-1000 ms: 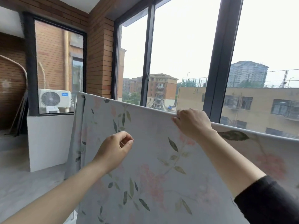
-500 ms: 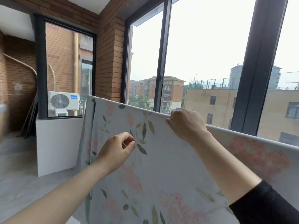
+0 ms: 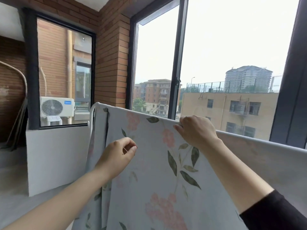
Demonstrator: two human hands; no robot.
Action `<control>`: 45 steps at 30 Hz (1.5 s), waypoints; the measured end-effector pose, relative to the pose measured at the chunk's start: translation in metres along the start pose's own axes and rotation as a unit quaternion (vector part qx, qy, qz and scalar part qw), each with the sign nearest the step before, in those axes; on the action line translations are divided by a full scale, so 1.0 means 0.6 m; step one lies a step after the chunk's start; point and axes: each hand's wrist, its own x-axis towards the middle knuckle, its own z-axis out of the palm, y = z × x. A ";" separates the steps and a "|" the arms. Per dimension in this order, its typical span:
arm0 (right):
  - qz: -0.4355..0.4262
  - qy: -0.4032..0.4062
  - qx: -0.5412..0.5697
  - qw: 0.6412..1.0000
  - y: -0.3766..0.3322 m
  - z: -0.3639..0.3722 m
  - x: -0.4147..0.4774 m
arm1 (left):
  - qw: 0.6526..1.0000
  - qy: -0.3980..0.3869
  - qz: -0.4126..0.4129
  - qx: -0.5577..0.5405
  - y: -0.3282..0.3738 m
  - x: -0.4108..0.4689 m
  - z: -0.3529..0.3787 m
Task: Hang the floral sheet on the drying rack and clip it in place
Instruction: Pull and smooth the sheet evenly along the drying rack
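The floral sheet [image 3: 149, 171], pale with pink flowers and green leaves, hangs over the top bar of the drying rack and fills the lower middle of the view. Only the rack's white curved corner [image 3: 93, 108] shows at the sheet's left end. My right hand [image 3: 196, 130] grips the sheet's top edge over the bar. My left hand [image 3: 118, 155] is lower and to the left, its thumb and fingers pinched together against the sheet's front. No clip is visible.
Large dark-framed windows [image 3: 176, 63] stand right behind the rack. A brick pillar [image 3: 113, 63] is at the corner. To the left a low white wall [image 3: 56, 155] sits under a window with an air-conditioner unit [image 3: 56, 107] outside. Grey floor lies at the lower left.
The sheet has slid left along the bar, with the pattern shifting under my hands. Both hands keep about the same hold. The view has turned, bringing the rack's left corner into sight.
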 end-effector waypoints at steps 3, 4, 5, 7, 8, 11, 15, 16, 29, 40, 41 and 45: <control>0.016 0.005 -0.001 1.000 -0.035 0.025 0.036 | 1.000 -0.013 0.001 -0.001 -0.051 0.031 -0.011; 0.017 0.008 -0.006 1.000 -0.047 0.033 0.048 | 1.000 -0.016 0.000 -0.004 -0.068 0.039 -0.013; 0.018 0.011 -0.008 1.000 -0.059 0.041 0.060 | 1.000 -0.020 0.000 -0.006 -0.085 0.048 -0.014; 0.018 0.011 -0.002 1.000 -0.083 0.059 0.088 | 1.000 -0.030 -0.001 -0.002 -0.117 0.069 -0.017; 0.017 0.010 0.002 1.000 -0.094 0.068 0.102 | 0.999 -0.032 0.000 0.001 -0.130 0.081 -0.020; 0.012 0.014 0.003 1.000 -0.127 0.097 0.143 | 1.000 -0.018 0.007 0.001 -0.168 0.121 -0.031; 0.005 0.018 0.014 1.000 -0.170 0.134 0.200 | 1.000 -0.004 0.007 -0.006 -0.217 0.168 -0.043; 0.003 0.015 0.016 1.000 -0.181 0.143 0.215 | 1.000 -0.004 0.005 -0.003 -0.229 0.179 -0.046; 0.015 -0.003 0.021 1.000 -0.301 0.229 0.356 | 0.999 0.005 0.024 -0.025 -0.399 0.309 -0.084; 0.049 0.029 -0.072 0.996 -0.305 0.236 0.339 | 0.979 0.012 0.172 -0.106 -0.444 0.442 -0.089; 0.050 0.033 -0.076 0.995 -0.307 0.234 0.336 | 0.974 0.017 0.194 -0.114 -0.438 0.455 -0.086; 0.054 0.034 -0.080 0.995 -0.315 0.228 0.331 | 0.955 0.028 0.286 -0.071 -0.412 0.497 -0.071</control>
